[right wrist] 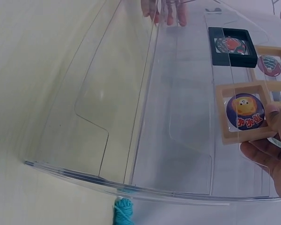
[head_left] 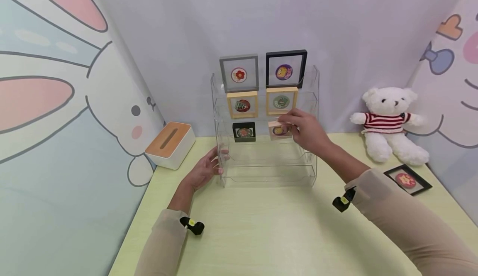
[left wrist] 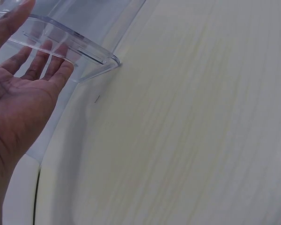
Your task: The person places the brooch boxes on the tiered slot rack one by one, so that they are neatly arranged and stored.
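Note:
A clear acrylic tiered display rack (head_left: 269,172) stands upright on the table. My left hand (head_left: 203,170) is at its left side; in the left wrist view the fingers (left wrist: 40,63) are extended and touch the clear side panel. My right hand (head_left: 308,130) pinches a small light-wood framed badge (right wrist: 244,112) by its edge, at the right of a middle tier. Beside it sits a small black framed badge (head_left: 244,132). Above are two yellow-framed badges, one left (head_left: 242,105) and one right (head_left: 281,101), with a grey frame (head_left: 239,73) and a black frame (head_left: 286,69) on top.
A white tissue box with a wooden lid (head_left: 169,145) stands left of the rack. On the right a white teddy bear (head_left: 392,122) sits against the wall, with another black framed badge (head_left: 407,179) lying before it. Turquoise yarn (right wrist: 123,212) shows beyond the rack's right side.

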`<state>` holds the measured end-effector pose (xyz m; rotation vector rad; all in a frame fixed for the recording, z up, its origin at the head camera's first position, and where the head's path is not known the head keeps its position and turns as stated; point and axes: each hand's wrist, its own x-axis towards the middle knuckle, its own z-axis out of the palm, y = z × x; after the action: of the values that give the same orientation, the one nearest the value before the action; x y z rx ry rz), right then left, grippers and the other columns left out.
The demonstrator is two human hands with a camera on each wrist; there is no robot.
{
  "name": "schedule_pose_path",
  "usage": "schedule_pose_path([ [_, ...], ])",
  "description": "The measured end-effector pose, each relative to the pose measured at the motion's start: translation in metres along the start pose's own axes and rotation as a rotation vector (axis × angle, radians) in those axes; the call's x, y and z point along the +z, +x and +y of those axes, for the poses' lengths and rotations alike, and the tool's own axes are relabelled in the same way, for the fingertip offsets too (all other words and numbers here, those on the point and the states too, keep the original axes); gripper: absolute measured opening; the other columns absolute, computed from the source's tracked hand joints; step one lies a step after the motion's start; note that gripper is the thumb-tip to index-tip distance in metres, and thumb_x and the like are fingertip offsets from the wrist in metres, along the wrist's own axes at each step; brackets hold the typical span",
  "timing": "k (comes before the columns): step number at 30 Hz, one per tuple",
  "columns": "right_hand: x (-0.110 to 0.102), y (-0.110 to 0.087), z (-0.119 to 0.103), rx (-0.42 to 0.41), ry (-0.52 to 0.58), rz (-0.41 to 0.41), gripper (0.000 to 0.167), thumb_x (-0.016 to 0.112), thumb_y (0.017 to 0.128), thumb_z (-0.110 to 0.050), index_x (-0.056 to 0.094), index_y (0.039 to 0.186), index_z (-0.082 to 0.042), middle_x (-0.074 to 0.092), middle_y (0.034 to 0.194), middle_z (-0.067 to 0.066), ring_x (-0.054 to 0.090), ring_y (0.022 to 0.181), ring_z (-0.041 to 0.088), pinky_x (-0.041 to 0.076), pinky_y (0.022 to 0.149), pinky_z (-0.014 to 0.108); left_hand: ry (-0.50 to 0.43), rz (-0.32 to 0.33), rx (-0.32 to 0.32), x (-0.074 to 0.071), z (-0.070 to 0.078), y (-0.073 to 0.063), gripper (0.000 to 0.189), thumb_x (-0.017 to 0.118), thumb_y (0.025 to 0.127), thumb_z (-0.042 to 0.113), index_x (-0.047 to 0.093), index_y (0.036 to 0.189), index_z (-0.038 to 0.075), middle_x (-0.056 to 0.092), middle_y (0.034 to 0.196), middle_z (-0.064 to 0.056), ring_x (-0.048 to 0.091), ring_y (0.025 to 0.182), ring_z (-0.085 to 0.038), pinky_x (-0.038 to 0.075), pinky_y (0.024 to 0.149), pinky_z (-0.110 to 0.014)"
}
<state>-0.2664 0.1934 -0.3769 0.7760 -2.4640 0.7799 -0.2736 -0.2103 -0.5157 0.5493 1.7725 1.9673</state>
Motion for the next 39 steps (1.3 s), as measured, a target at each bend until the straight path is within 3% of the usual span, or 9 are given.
schedule_pose_path([
  [29,-0.002,-0.005,-0.001,-0.009,-0.081,0.009,0.03,0.068,0.103,0.01,0.081,0.127,-0.003,0.058,0.118,0.022,0.066,0.111,0.04,0.058,0.08,0.051,0.003,-0.007,0.023,-0.002,-0.003,-0.001,0.099,0.06,0.099,-0.017,0.006,0.178,0.007,0.032,0.177,-0.015,0.047,0.15,-0.01,0.051,0.111,-0.029],
  [34,-0.005,-0.006,0.001,-0.028,-0.097,0.009,0.029,0.072,0.101,0.008,0.081,0.126,-0.003,0.061,0.117,0.021,0.066,0.11,0.039,0.058,0.08,0.05,-0.003,-0.011,0.029,-0.001,-0.002,-0.002,0.1,0.06,0.098,-0.018,0.005,0.178,0.007,0.03,0.177,-0.019,0.045,0.151,-0.013,0.052,0.106,-0.026],
  [39,-0.012,-0.01,0.004,-0.075,-0.089,0.062,0.029,0.08,0.097,0.002,0.081,0.126,-0.002,0.065,0.119,0.021,0.068,0.104,0.037,0.055,0.076,0.048,-0.007,-0.009,0.025,0.0,-0.001,-0.002,0.1,0.059,0.098,-0.017,0.005,0.178,0.008,0.028,0.178,-0.02,0.045,0.151,-0.012,0.052,0.105,-0.026],
])
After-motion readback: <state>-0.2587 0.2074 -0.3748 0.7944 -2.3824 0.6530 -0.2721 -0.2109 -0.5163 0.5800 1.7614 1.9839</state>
